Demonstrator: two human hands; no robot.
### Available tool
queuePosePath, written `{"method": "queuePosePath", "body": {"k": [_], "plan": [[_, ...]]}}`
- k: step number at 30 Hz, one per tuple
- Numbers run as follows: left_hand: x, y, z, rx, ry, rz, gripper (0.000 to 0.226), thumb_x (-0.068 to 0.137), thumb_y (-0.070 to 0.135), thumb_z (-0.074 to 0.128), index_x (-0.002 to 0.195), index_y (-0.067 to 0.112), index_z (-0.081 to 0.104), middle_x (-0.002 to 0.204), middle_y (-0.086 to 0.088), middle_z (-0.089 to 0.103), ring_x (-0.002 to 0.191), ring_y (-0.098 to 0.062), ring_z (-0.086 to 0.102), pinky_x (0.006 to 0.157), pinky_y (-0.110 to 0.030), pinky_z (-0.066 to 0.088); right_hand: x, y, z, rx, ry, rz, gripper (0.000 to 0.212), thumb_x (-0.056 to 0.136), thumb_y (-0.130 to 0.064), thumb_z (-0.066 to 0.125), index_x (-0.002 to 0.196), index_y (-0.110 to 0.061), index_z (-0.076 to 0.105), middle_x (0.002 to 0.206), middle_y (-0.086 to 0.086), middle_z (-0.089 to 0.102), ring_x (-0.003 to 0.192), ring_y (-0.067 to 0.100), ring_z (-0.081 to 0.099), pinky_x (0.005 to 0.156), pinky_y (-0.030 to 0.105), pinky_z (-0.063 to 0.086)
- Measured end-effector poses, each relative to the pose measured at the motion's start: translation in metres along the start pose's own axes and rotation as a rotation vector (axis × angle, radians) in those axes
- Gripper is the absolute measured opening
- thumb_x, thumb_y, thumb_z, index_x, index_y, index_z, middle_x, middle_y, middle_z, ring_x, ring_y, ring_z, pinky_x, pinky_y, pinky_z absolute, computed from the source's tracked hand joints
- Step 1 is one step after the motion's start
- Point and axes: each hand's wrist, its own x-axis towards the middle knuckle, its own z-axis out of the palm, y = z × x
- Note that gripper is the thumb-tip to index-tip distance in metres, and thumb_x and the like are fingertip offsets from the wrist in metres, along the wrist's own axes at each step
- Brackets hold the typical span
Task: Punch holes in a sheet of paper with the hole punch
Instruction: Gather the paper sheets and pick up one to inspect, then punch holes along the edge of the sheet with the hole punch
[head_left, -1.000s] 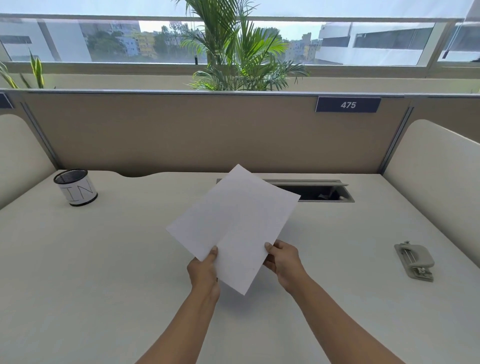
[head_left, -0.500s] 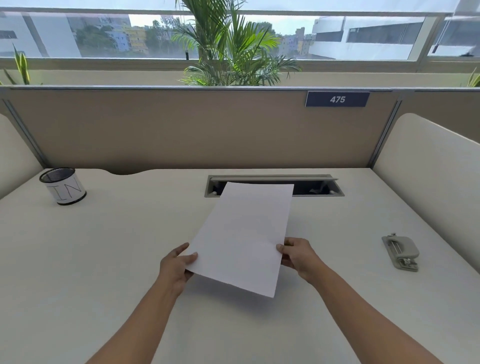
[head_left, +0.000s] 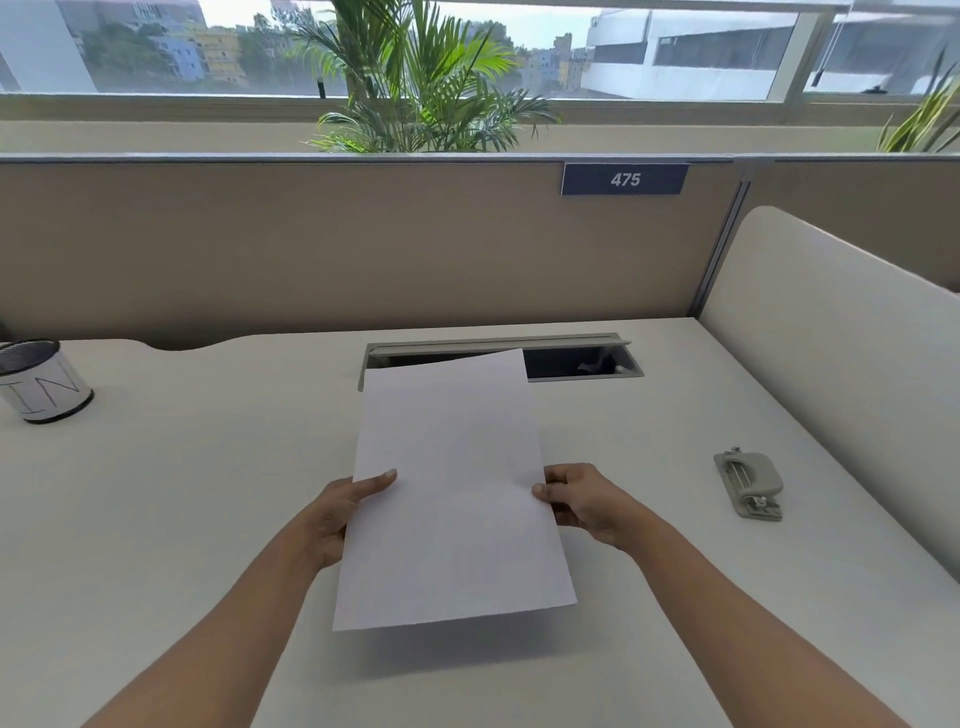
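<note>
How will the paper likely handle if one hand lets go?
Probably floppy: the paper is one thin sheet, and the left hand and right hand each pinch a side edge to hold it above the desk. From one edge it would likely droop. It looks light, so a push should slide it easily.

We see a pale worktop (head_left: 182, 519): a mesh pen cup (head_left: 44, 382) stands far left, a grey hole punch (head_left: 748, 483) lies right, and an open cable slot (head_left: 582, 362) sits at the back.

Bare left forearm (head_left: 249, 623), bare right forearm (head_left: 722, 623)
</note>
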Motion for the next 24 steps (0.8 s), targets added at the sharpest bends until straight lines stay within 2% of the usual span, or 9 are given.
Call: {"method": "queuePosePath", "body": {"k": [2,5,10,15,17,19,21,24], "plan": [[0.004,-0.003,0.007,-0.019,-0.018,-0.024,0.025,0.081,0.021,0.067,0.096,0.001,0.067,0.083,-0.015,0.074,0.069,-0.029,0.072,0.057,-0.037,0.058,0.001,0.001,-0.005,-0.002,0.004,0.001,0.022,0.092,-0.002,0.050,0.112,-0.001,0.060,0.093,0.004,0.068,0.079,0.014,0.066,0.063,0.017,0.056],[0.011,-0.007,0.016,0.023,0.007,0.000,0.022,0.083,0.013,0.065,0.099,-0.002,0.065,0.084,-0.016,0.074,0.073,-0.032,0.070,0.063,-0.042,0.057,0.004,0.005,-0.013,-0.005,0.018,0.002,0.024,0.093,-0.002,0.050,0.115,-0.001,0.059,0.098,0.007,0.067,0.080,0.014,0.065,0.064,0.017,0.056],[0.018,-0.012,0.032,0.081,0.083,0.101,0.018,0.084,0.008,0.063,0.097,-0.004,0.063,0.086,-0.017,0.069,0.070,-0.030,0.067,0.059,-0.037,0.055,0.011,0.015,-0.020,0.014,0.045,-0.014,0.027,0.094,-0.002,0.047,0.120,0.000,0.056,0.110,0.012,0.063,0.097,0.023,0.061,0.082,0.027,0.053],[0.027,-0.018,0.042,0.077,0.124,0.149,0.015,0.084,0.009,0.065,0.095,-0.001,0.063,0.087,-0.015,0.068,0.074,-0.031,0.065,0.065,-0.037,0.053,0.022,0.026,-0.025,0.047,0.118,-0.013,0.023,0.094,-0.008,0.049,0.114,-0.002,0.059,0.105,0.010,0.064,0.088,0.020,0.062,0.073,0.023,0.053],[0.030,-0.020,0.045,0.075,0.131,0.154,0.012,0.084,0.010,0.065,0.092,0.001,0.063,0.086,-0.014,0.069,0.074,-0.030,0.065,0.065,-0.036,0.053,0.026,0.029,-0.028,0.030,0.166,-0.010,0.019,0.094,-0.013,0.051,0.107,-0.003,0.062,0.103,0.012,0.066,0.085,0.021,0.063,0.074,0.026,0.055],[0.034,-0.021,0.048,0.076,0.132,0.154,0.011,0.084,0.011,0.065,0.091,0.003,0.064,0.086,-0.013,0.069,0.074,-0.030,0.065,0.066,-0.036,0.053,0.030,0.030,-0.037,-0.017,0.281,-0.026,0.021,0.093,-0.016,0.054,0.104,-0.001,0.064,0.102,0.015,0.068,0.084,0.024,0.064,0.080,0.033,0.056],[0.037,-0.022,0.050,0.071,0.139,0.154,0.015,0.084,0.012,0.065,0.094,0.001,0.063,0.087,-0.013,0.068,0.075,-0.030,0.065,0.067,-0.036,0.053,0.030,0.030,-0.050,-0.175,0.488,-0.104,0.021,0.091,-0.014,0.055,0.103,0.000,0.065,0.098,0.015,0.069,0.083,0.024,0.064,0.080,0.031,0.053],[0.041,-0.024,0.053,0.054,0.145,0.152,0.021,0.084,0.011,0.064,0.100,-0.002,0.061,0.089,-0.014,0.068,0.076,-0.030,0.064,0.068,-0.037,0.052,0.025,0.030,-0.078,-0.525,0.854,-0.250,0.019,0.089,-0.008,0.053,0.105,-0.002,0.063,0.108,0.016,0.065,0.101,0.030,0.060,0.083,0.032,0.046]]}}
